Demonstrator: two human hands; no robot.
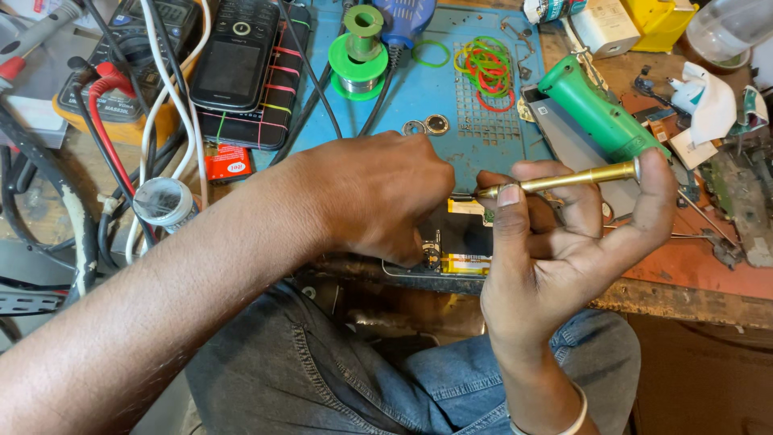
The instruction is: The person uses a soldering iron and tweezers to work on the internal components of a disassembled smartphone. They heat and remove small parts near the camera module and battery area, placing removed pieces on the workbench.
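Observation:
My right hand (564,242) grips a slim brass screwdriver (564,179), held nearly level with its tip pointing left. The index finger presses on its rear cap. My left hand (378,201) lies knuckles up over an opened phone (459,242) at the near edge of the blue work mat (419,97). It holds the phone down and hides most of it. The screwdriver's tip meets my left fingers just above the phone. Only a dark inner part and a yellow strip of the phone show.
A black keypad phone (237,52) lies on a banded case at the back left. A green solder spool (358,52), coloured rubber bands (483,64), a green tool handle (600,113) and tangled cables (121,121) surround the mat. The bench edge (684,298) runs just before my knees.

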